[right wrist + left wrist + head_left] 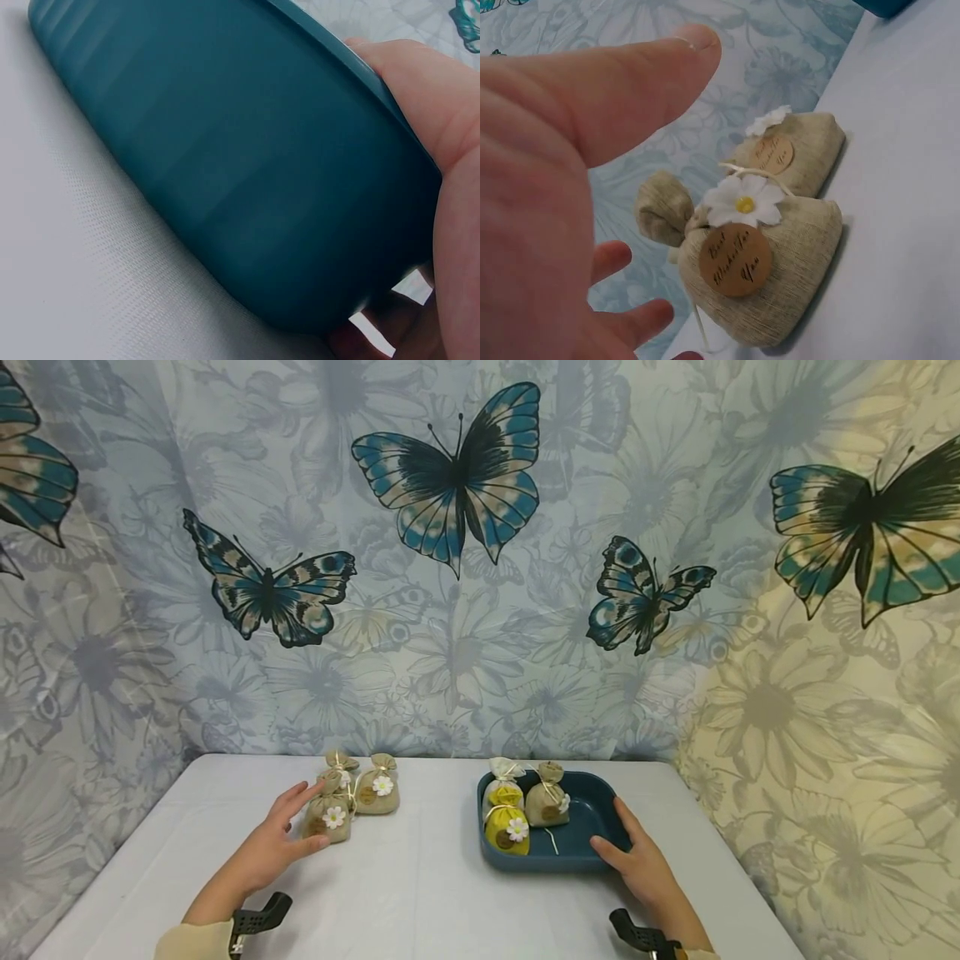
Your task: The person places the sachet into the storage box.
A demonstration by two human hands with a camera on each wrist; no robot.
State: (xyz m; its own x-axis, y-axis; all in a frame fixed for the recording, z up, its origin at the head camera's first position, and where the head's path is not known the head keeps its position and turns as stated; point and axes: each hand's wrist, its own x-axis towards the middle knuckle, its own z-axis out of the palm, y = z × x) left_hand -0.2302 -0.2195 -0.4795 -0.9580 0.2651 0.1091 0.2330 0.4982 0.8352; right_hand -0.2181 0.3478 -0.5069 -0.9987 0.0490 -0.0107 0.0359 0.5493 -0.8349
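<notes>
In the head view, my left hand reaches around the nearest of three beige drawstring sachets, fingers spread. That front sachet bears a white flower and a round tag; behind it are a second sachet and a partly hidden third sachet. The left wrist view shows a gap between thumb and front sachet. My right hand grips the right end of a dark teal tray, thumb over the rim and fingers outside. Inside lie a yellow sachet, a whitish sachet and a beige sachet.
A white-covered table carries everything, with the sachet group on the left and the tray on the right. A butterfly-printed cloth hangs behind the table's back edge. A pale string lies in the tray.
</notes>
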